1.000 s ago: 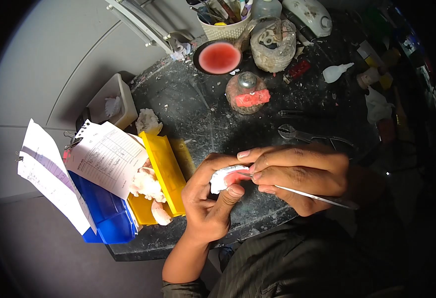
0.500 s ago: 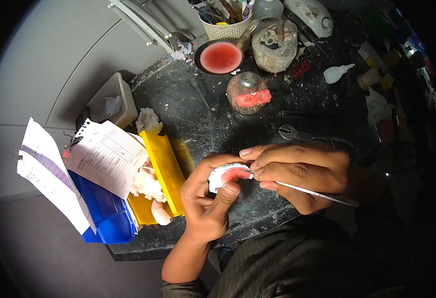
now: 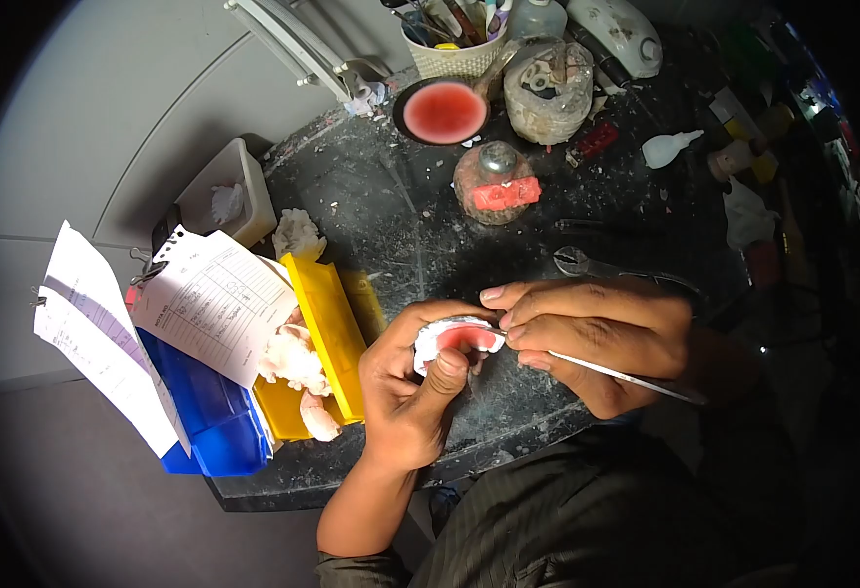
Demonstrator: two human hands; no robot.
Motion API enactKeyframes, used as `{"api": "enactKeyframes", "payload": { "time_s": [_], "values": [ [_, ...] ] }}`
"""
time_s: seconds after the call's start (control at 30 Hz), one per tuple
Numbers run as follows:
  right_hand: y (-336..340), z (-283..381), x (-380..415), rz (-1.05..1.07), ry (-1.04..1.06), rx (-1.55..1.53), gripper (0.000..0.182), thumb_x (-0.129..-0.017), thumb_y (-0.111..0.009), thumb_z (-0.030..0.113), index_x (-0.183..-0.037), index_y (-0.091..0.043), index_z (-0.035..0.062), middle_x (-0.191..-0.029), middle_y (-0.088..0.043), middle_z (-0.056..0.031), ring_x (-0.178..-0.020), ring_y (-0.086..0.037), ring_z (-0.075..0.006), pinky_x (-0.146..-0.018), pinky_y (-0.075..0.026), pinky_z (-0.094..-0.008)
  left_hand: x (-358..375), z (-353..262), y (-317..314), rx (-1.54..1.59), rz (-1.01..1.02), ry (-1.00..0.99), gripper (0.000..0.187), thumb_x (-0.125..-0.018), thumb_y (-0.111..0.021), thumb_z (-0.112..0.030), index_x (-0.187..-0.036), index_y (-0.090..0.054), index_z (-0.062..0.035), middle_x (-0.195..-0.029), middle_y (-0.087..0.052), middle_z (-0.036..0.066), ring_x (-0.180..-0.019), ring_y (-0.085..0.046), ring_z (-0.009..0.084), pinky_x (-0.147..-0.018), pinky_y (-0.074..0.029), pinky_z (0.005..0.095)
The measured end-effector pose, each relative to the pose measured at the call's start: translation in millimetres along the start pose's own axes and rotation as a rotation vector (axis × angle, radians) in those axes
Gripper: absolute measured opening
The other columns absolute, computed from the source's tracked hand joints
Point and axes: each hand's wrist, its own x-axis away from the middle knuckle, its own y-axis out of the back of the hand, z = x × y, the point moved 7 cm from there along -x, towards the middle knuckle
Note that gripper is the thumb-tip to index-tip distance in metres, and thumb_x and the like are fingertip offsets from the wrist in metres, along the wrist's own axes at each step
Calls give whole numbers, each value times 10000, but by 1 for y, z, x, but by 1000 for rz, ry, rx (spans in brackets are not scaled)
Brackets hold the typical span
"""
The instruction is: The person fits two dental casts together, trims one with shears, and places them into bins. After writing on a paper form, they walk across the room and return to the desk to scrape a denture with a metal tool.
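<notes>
My left hand (image 3: 406, 387) is closed around a white plaster dental cast (image 3: 427, 345) that carries red wax (image 3: 467, 336) along its inner curve. The thumb presses on the near side of the cast. Between the fingertips of my right hand (image 3: 597, 338) is a thin metal wax carving tool (image 3: 611, 371), its tail end pointing down to the right. The tool's working tip lies at the right edge of the cast; whether it touches the wax is hard to make out. Below my fingers, part of the cast is hidden.
A yellow bin (image 3: 324, 338) with plaster casts and a blue bin (image 3: 219, 431) with paper slips stand at left. Farther back are a pan of red wax (image 3: 444, 112), a round burner with a wax strip (image 3: 506, 193), a tool basket (image 3: 454, 61) and pliers (image 3: 575, 262).
The cast has tilted slightly in my left hand, and the tool tip has shifted from over the wax toward the cast's right edge. The whole view has moved a little.
</notes>
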Motion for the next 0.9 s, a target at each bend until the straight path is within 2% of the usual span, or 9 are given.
{"api": "enactKeyframes", "payload": {
  "time_s": [0.23,0.5,0.53,0.57,0.63,0.67,0.77,0.83,0.9],
  "values": [
    [-2,2,2,7,48,25,202,-793,-735,-92,-986,-674,-90,-1011,-706,-206,-1021,-727,-338,-855,-633,-382,-4,1,-2,161,47,51,398,-988,-669,-293,-1136,-628,74,-931,-660,95,-768,-559,116,-674,-450,258],
    [-1,-5,2,-36,51,77,218,-815,-755,-46,-1020,-690,-85,-1026,-703,-206,-1013,-727,-306,-850,-635,-370,-2,12,-9,489,83,382,343,-1037,-587,-270,-1083,-615,69,-775,-563,58,-667,-470,113,-601,-414,275],
    [3,-6,1,-74,20,97,220,-815,-755,-48,-1022,-689,-82,-1025,-704,-206,-1012,-728,-304,-852,-634,-371,-4,13,-10,503,144,350,309,-1025,-618,-233,-1121,-614,61,-811,-587,60,-717,-516,112,-650,-439,265],
    [5,-7,0,-143,-23,83,111,-825,-711,-100,-929,-673,-94,-999,-691,-252,-972,-729,-355,-876,-625,-433,-2,11,-11,505,142,347,309,-1025,-618,-233,-1121,-614,61,-811,-587,60,-717,-516,112,-650,-439,265],
    [8,-10,-4,-138,-6,-17,122,-822,-709,-99,-939,-674,-89,-989,-689,-239,-944,-731,-358,-873,-628,-452,-3,-14,-7,-304,18,15,282,-985,-681,-168,-1149,-617,51,-870,-618,62,-804,-575,125,-744,-468,258],
    [8,-10,-5,-137,-4,-20,122,-822,-709,-99,-939,-674,-89,-989,-689,-239,-944,-731,-358,-873,-628,-452,-1,-17,-8,-305,-16,-56,304,-926,-742,-108,-1162,-625,43,-950,-642,76,-894,-611,143,-826,-472,257],
    [5,-10,-7,-112,6,-177,116,-825,-722,-81,-933,-679,-78,-978,-687,-225,-929,-732,-358,-865,-632,-471,-2,-27,-11,-418,73,-238,325,-895,-764,-93,-1163,-631,34,-1016,-646,103,-923,-619,161,-843,-479,278],
    [3,-9,-7,-71,8,-229,119,-822,-740,-62,-927,-684,-62,-987,-688,-216,-928,-733,-355,-863,-635,-476,-3,-26,-10,-420,87,-242,339,-886,-767,-87,-1174,-632,31,-1043,-646,120,-934,-626,169,-847,-479,279],
    [1,-9,-5,-119,-3,-256,153,-790,-790,-41,-923,-725,-76,-968,-724,-211,-925,-745,-324,-846,-637,-417,-3,-27,-11,-397,100,-273,347,-886,-768,-96,-1179,-633,32,-1040,-646,121,-936,-628,175,-850,-481,287]
  ]
}}
